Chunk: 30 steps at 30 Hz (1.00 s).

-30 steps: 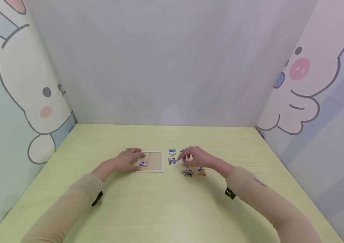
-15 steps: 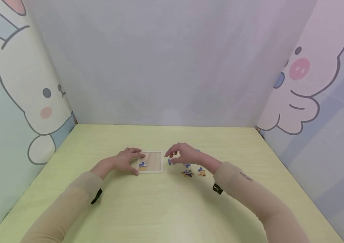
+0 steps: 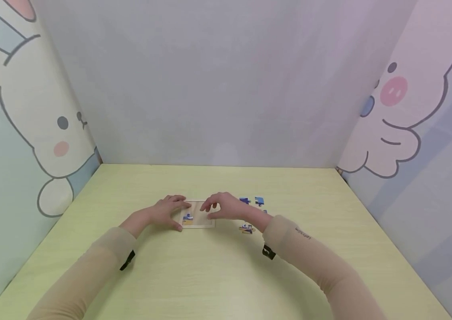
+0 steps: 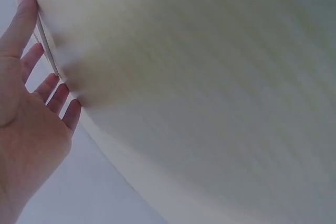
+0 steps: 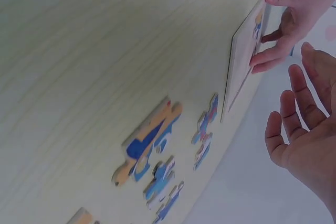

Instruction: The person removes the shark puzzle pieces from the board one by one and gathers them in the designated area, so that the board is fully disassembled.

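Note:
A shallow wooden puzzle frame point(image 3: 194, 227) lies on the table, with a blue, white and yellow jigsaw piece point(image 3: 188, 218) in its near left corner. My left hand point(image 3: 164, 211) rests at the frame's left side, thumb at the near corner and fingertips on the far part. In the left wrist view, its fingers point(image 4: 71, 114) reach down to the edge. My right hand point(image 3: 226, 207) hovers over the frame's right half, fingers loosely bent, thumb apart from the index finger. No piece shows in that hand, seen from the palm side in the right wrist view.
Loose jigsaw pieces lie right of the frame: a stacked group point(image 5: 147, 145), a red and blue piece point(image 5: 206, 119) near the frame, and a light blue piece point(image 3: 259, 201) at the back. Several others are partly hidden by the right forearm. Curtains stand behind the pale yellow table point(image 3: 210, 275).
My right hand has moved left from above the loose pieces to above the frame. The left hand stays at the frame's left side, its thumb shifted slightly toward the near edge.

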Available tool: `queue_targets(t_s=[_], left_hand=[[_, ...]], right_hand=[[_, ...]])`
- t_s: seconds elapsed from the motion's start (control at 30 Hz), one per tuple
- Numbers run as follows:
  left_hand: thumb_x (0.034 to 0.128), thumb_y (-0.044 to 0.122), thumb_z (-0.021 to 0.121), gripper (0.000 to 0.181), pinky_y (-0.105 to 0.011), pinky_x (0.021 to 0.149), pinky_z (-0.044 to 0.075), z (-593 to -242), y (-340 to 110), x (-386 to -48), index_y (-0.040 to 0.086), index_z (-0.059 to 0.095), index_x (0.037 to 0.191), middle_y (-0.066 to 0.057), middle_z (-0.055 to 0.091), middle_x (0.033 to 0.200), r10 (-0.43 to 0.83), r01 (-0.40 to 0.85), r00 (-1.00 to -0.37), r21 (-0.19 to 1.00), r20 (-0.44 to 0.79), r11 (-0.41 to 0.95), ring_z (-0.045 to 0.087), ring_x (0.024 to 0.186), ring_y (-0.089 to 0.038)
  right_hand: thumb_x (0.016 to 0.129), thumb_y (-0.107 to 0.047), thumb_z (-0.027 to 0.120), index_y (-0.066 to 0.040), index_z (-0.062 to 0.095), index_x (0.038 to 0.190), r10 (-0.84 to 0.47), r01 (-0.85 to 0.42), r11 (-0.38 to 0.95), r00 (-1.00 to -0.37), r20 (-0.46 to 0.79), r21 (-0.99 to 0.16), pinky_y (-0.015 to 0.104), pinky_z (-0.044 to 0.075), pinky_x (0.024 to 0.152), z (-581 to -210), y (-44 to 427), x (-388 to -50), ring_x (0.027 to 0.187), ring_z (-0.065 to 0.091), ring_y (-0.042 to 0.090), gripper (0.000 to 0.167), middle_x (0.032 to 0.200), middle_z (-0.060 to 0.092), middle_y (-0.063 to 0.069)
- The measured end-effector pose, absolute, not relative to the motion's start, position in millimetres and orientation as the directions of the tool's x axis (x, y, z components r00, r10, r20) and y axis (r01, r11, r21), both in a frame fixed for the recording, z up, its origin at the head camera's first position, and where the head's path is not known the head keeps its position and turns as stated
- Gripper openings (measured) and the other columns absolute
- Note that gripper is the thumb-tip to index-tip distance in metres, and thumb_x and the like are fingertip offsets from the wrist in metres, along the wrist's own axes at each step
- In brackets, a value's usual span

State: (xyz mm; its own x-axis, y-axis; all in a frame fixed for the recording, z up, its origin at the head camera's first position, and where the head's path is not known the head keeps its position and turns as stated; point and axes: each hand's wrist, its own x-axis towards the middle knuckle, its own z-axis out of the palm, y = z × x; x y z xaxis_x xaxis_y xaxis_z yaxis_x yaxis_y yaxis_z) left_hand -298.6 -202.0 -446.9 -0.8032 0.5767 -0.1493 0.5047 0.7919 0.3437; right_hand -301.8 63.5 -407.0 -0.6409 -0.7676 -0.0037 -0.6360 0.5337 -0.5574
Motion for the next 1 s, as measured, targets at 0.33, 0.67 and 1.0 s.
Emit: queue_targets(t_s=[0.33,0.67,1.0], left_hand=[[0.0726,0.056,0.073,0.087,-0.064,0.104,0.024,-447.6,-202.5,-299.8,0.014,0.041,0.142,-0.014,0.031,0.150,0.578,0.511,-0.804,0.338,-0.138,0.791,0.025,0.137,-0.040],[0.0728,0.055,0.073,0.087,-0.062,0.105,0.025,-447.0,-202.3,-298.9,0.012,0.042,0.142,-0.013,0.031,0.151,0.577,0.509,-0.805,0.339,-0.137,0.791,0.025,0.137,-0.038],[0.0744,0.051,0.074,0.085,-0.063,0.104,0.024,-443.1,-200.9,-295.1,0.010,0.042,0.141,-0.015,0.030,0.150,0.581,0.509,-0.803,0.351,-0.136,0.786,0.025,0.136,-0.039]], right_hand=[[0.086,-0.016,0.070,-0.017,0.069,0.109,-0.717,-0.554,0.573,-0.695,-0.042,-0.605,0.021,0.046,0.078,-424.7,41.2,-304.4,0.092,0.055,0.008,0.023,0.102,0.067,-0.006],[0.083,-0.016,0.073,-0.021,0.068,0.113,-0.698,-0.549,0.635,-0.709,-0.099,-0.544,0.020,0.044,0.082,-443.0,27.8,-308.8,0.091,0.052,0.006,0.030,0.103,0.061,-0.009],[0.083,-0.023,0.073,-0.019,0.064,0.121,-0.711,-0.590,0.659,-0.691,-0.131,-0.467,0.018,0.041,0.075,-442.2,21.1,-310.3,0.086,0.049,0.007,0.039,0.099,0.055,-0.007]])
